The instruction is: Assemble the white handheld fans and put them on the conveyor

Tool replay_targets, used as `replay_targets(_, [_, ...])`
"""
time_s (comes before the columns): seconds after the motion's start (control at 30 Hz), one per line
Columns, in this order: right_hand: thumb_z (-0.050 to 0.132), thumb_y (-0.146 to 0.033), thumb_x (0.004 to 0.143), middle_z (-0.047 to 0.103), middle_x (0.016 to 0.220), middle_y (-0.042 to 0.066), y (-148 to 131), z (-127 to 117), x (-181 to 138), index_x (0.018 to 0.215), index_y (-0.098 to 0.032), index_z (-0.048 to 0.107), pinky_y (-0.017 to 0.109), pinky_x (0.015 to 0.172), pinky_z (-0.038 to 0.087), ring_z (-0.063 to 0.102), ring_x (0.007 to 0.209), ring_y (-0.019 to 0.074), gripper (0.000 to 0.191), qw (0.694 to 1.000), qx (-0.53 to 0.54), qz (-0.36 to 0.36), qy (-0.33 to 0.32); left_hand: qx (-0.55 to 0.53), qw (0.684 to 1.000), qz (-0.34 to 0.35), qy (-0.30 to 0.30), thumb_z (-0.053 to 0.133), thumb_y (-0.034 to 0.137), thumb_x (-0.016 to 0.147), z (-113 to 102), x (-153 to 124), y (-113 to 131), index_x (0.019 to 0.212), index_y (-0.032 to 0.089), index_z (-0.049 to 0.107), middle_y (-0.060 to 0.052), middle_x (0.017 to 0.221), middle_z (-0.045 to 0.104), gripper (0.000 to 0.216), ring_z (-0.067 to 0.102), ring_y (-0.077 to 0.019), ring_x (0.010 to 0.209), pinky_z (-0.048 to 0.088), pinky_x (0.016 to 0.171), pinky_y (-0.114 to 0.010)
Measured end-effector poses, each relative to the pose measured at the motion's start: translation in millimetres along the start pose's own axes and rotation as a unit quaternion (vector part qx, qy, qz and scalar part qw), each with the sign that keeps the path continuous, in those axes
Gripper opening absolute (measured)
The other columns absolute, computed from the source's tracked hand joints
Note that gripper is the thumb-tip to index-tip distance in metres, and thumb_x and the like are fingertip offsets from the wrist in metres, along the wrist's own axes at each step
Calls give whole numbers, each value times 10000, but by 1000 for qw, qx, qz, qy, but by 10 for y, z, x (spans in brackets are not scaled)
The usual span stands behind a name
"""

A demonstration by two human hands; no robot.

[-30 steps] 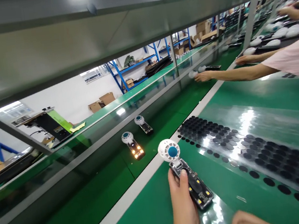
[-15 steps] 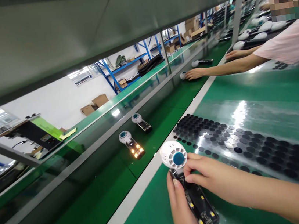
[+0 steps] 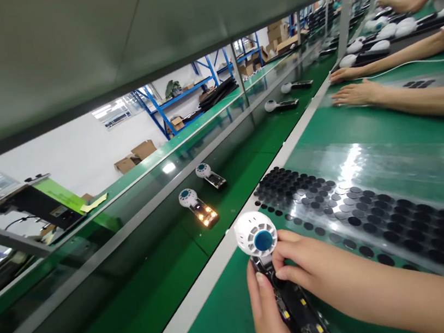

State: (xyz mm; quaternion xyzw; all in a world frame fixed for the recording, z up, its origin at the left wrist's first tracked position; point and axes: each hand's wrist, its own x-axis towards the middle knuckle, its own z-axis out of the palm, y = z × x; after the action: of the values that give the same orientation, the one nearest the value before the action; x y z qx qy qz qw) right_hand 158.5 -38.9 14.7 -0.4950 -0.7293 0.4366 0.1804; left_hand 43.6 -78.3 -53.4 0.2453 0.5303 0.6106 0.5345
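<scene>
My left hand (image 3: 268,320) grips the black handle of a small fan unit (image 3: 256,236) with a white round head and a blue centre, small lights glowing on its open board. My right hand (image 3: 301,263) pinches at the top of the handle just under the white head, fingers pressed together on a small dark part I cannot make out. Both hands are over the green bench near the white edge strip (image 3: 205,284).
Clear sheets covered with several black round pads (image 3: 378,216) lie to the right. Two more fan units (image 3: 196,206) ride the green conveyor (image 3: 140,288), others (image 3: 279,105) farther off. A co-worker's arms (image 3: 394,95) reach over the bench at right. A metal shelf (image 3: 106,45) overhangs.
My right hand came in from below and closed on the top of the fan handle. The co-worker's hand drew back from the conveyor to the bench.
</scene>
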Motion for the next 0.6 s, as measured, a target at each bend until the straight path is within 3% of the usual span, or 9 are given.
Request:
replay_targets(0.2, [414,-108,802,509,918,-15,52,-42,6,684,-203,447,277,694,406,537,812,157,154,999,42,-22,-2,-32,999,-16,25,627,519,675,0,46,-35,1065,193,619,-88,1082,648,509,537,-271,1087,446,873,-317])
replay_targets(0.37, [439,-195,813,523,951,-10,120,-53,23,618,-195,437,245,659,443,536,800,149,196,984,178,-18,-20,-77,989,-129,-5,581,604,665,-14,47,13,1150,152,558,-89,637,671,664,659,-288,704,506,632,-374])
replay_targets(0.47, [478,-253,810,519,1047,14,157,-49,39,631,-186,459,257,684,459,546,787,148,192,962,267,2,-49,-78,985,-152,-31,562,603,684,-36,49,28,1105,123,586,-81,592,651,639,638,-247,582,479,559,-335])
replay_targets(0.6, [500,-260,804,563,798,23,137,-94,32,652,-188,484,313,788,444,554,843,186,169,929,359,34,-87,-96,978,-175,-53,534,583,723,-48,46,33,992,107,634,-84,597,654,556,592,-185,510,436,524,-283])
